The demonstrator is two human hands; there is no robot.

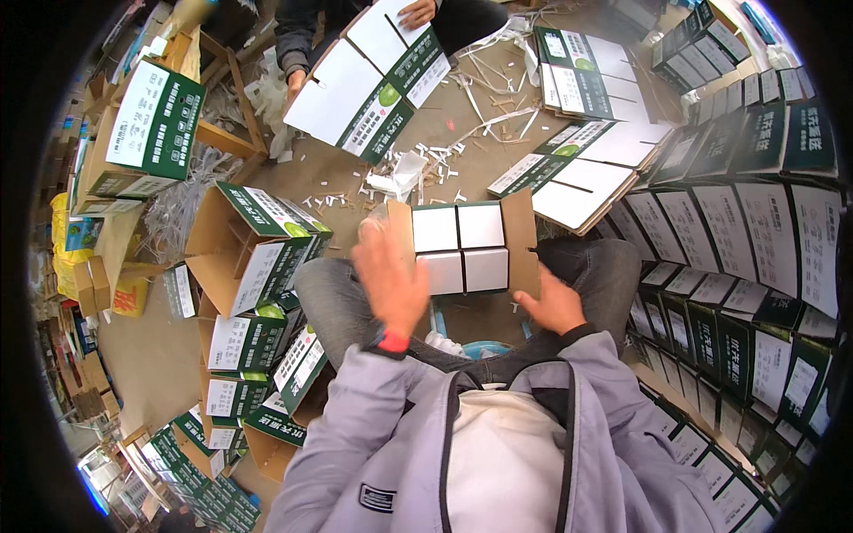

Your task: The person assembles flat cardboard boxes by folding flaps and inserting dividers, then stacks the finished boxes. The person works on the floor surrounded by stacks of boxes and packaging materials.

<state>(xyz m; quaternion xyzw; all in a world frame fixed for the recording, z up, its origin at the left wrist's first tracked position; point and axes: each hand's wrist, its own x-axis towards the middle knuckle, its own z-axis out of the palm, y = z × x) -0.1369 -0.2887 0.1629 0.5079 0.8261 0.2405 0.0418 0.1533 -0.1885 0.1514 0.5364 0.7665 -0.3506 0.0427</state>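
Observation:
Between my knees stands a small cardboard box (459, 226), with brown flaps raised at its left and right sides. Four white panels, parted by dark slits in a cross, show between the flaps. My left hand (391, 277), smeared by motion, is by the left flap (401, 233) with its fingers stretched out. At the lower corner of the right flap (521, 238), my right hand (553, 304) grips the cardboard between thumb and fingers. A red band is around my left wrist.
Open green-and-white cartons (258, 253) are piled at my left. Rows of stacked cartons (764, 231) rise at my right. Flat cartons (586, 182) lie ahead, near paper scraps (444, 160) on the floor. Across from me another person's hands hold a flat carton (355, 89).

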